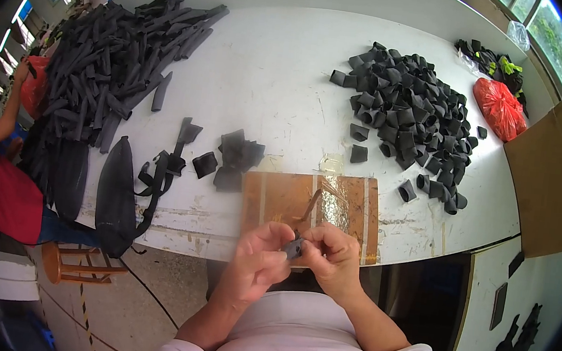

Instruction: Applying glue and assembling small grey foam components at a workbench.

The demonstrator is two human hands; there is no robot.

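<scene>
Close to my body, at the front edge of the table, my left hand (260,259) and my right hand (335,260) pinch a small dark grey fabric piece (293,249) between them. My fingers cover part of it. Just beyond lies a brown board (272,195) with clear tape across it, and a thin brown stick-like thing (312,205) rises over it. Left of the board are several flat dark grey fabric pieces (231,156). At the far right spreads a heap of short dark grey fabric tubes (404,110).
Long dark rolled strips (115,55) are piled at the far left. Nearer lie a long black pouch-like piece (117,192) and black straps (166,170). A red plastic bag (499,108) and a cardboard box (549,169) stand right. A person in red (3,180) sits left, near a wooden stool (76,265).
</scene>
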